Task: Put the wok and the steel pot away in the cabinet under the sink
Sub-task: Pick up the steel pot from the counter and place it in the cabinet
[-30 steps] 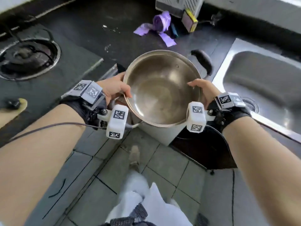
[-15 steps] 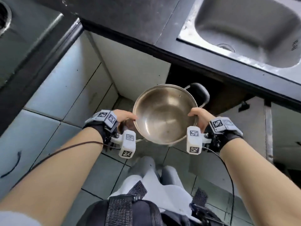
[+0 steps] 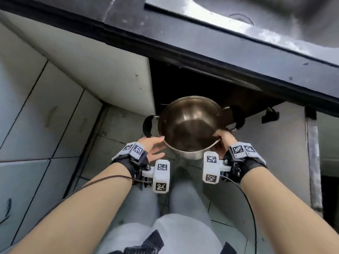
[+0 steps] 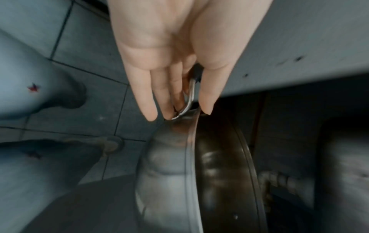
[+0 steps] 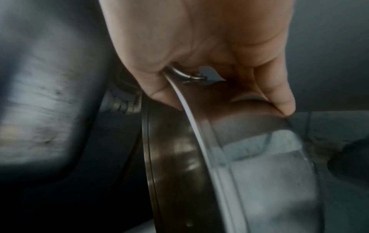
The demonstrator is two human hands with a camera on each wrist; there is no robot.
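The steel pot with two black side handles hangs low in front of the dark cabinet opening under the sink, its mouth facing me. My right hand grips its rim on the right, thumb inside and fingers on the outer wall. My left hand lies at the near left of the pot with straight fingers, its thumb touching the rim beside the steel handle bracket. The left black handle is free. I cannot make out the wok.
The black countertop edge and steel sink overhang the opening. A white cabinet panel stands left of it, a grey door with a black hinge right. A ribbed hose shows inside. My knees are over the tiled floor.
The pot has come down from counter height to the cabinet opening and moved farther in. My view has dropped lower. The left hand's fingers have straightened and slid off the left handle.
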